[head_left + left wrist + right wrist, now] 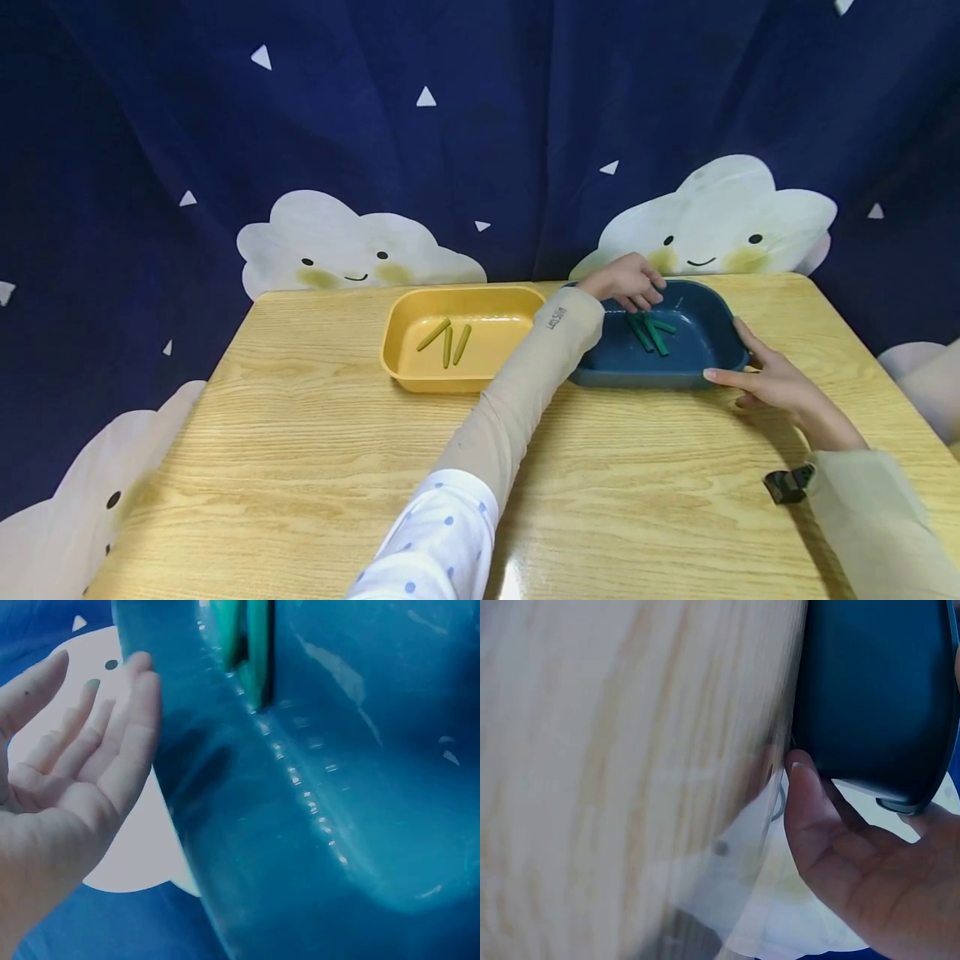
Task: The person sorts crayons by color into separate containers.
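Observation:
A dark blue tray [637, 377] stands at the back right of the table, with several green sticks [655, 337] lying crossed on its floor. My left hand [628, 282] is over the tray's back left edge, close to these sticks. In the left wrist view its fingers [142, 724] are loosely bent, the palm shows, and nothing is in it. With thumb and fingers spread round the tray's right front corner, my right hand [780, 385] holds that end. The right wrist view shows this hand [870, 881] against the tray's outer wall.
Left of the blue tray is a yellow tray [442, 385] with three yellow-olive sticks [447, 346] in it. My left forearm crosses its right front corner. Behind the wooden table [300, 467] hangs a dark blue curtain [480, 142] with white clouds.

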A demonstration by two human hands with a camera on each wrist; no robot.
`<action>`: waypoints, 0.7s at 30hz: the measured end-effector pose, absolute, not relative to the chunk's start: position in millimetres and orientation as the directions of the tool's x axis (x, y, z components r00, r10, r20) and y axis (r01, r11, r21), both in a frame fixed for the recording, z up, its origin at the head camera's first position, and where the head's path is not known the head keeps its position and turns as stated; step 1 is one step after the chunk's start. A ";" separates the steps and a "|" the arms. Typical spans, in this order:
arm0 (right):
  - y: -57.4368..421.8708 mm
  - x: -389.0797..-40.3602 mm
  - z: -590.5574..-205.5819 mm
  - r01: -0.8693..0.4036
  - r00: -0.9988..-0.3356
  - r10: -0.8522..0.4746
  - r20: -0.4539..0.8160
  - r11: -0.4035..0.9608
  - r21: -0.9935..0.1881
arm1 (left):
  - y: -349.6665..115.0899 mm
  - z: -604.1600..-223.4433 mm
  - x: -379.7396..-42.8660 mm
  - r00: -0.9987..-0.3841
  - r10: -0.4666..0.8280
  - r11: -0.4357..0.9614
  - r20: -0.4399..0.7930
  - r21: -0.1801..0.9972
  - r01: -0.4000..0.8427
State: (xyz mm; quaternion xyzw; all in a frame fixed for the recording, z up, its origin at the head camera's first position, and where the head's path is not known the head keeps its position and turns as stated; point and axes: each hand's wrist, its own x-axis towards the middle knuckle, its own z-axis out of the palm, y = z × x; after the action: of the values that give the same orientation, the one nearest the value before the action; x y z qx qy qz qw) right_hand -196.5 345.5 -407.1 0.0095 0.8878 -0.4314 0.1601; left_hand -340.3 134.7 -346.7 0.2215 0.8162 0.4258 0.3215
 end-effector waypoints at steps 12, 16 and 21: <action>348.2 -206.8 -410.6 0.173 -0.942 -0.117 -0.315 0.636 -0.752 | 120.5 -337.7 -347.8 -0.711 0.661 0.410 -0.241 0.909 0.073; 351.6 -209.6 -409.9 0.174 -0.943 -0.120 -0.311 0.620 -0.765 | 116.6 -335.9 -345.9 -0.716 0.671 0.368 -0.194 0.925 0.094; 356.3 -214.9 -412.1 0.183 -0.943 -0.111 -0.313 0.614 -0.767 | 110.0 -336.5 -339.0 -0.706 0.696 0.307 -0.133 0.943 0.126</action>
State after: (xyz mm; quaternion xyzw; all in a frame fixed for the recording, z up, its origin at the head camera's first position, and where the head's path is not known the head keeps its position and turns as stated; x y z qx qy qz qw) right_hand -214.9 356.3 -412.1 0.0203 0.8827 -0.4386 0.1674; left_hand -339.0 110.0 -336.5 0.2699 0.7611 0.5230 0.2727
